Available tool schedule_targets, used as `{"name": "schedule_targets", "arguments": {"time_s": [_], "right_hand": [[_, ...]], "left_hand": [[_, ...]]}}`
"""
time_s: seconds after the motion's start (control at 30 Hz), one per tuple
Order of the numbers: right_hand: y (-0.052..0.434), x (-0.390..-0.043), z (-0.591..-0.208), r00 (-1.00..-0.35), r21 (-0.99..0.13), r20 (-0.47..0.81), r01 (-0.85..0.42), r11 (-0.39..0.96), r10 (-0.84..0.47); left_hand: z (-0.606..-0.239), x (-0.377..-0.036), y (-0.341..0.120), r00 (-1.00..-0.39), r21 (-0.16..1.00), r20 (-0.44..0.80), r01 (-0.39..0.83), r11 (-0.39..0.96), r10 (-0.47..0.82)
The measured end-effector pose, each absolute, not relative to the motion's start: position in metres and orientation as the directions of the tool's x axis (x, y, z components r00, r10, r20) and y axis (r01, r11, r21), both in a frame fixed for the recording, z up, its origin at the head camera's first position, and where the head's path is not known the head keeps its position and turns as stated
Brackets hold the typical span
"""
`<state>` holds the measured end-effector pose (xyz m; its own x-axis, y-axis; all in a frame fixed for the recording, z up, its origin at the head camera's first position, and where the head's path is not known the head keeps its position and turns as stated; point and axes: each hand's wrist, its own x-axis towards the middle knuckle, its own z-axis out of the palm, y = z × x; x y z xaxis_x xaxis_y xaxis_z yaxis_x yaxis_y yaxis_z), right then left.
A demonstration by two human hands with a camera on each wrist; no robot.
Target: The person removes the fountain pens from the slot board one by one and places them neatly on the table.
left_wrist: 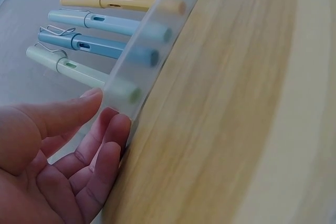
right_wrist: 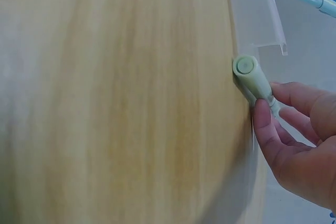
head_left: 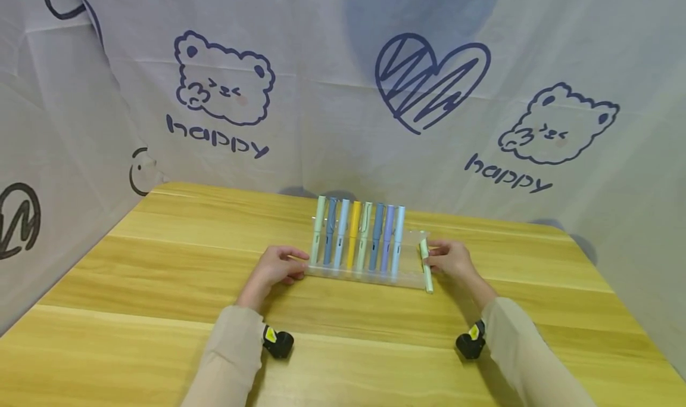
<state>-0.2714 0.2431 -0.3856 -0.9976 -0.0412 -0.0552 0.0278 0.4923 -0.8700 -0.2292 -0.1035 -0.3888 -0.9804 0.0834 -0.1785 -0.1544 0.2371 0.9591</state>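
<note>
- Pale green, the loose pen (head_left: 426,264) sits pinched in the right hand (head_left: 452,259), thumb and fingers (right_wrist: 262,125) curled round its barrel, its capped end by the near right corner of the clear rack (head_left: 407,276).
- Just left of those fingers, the rack stands on the wooden surface (head_left: 161,276) with eight pens (head_left: 358,235) leaning upright in a row: mint, blues, yellow, lilac.
- At the rack's other end the left hand (head_left: 276,267) steadies it; in the left wrist view its fingers (left_wrist: 100,150) lie fairly straight against the frosted end, thumb along the side, gripping nothing.
- Judging by looks, the pen is light, stiff plastic with a smooth, somewhat slippery barrel; a pinch at mid-barrel, clear of the cap, seems the surest hold.
- The rack looks light too and likely to slide on the wood if nudged, so pressing on its end wall makes sense.
- Behind everything hangs a white cloth (head_left: 343,67) printed with bears and a heart.
</note>
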Motion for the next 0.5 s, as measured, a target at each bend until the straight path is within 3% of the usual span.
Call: {"name": "schedule_targets", "arguments": {"time_s": [0.5], "right_hand": [[0.2415, -0.2740, -0.3876, -0.996, -0.861, -0.090, 0.069, 0.503, -0.017]], "left_hand": [[-0.3893, -0.2303, -0.1033, -0.977, 0.957, -0.197, -0.175, 0.232, 0.078]]}}
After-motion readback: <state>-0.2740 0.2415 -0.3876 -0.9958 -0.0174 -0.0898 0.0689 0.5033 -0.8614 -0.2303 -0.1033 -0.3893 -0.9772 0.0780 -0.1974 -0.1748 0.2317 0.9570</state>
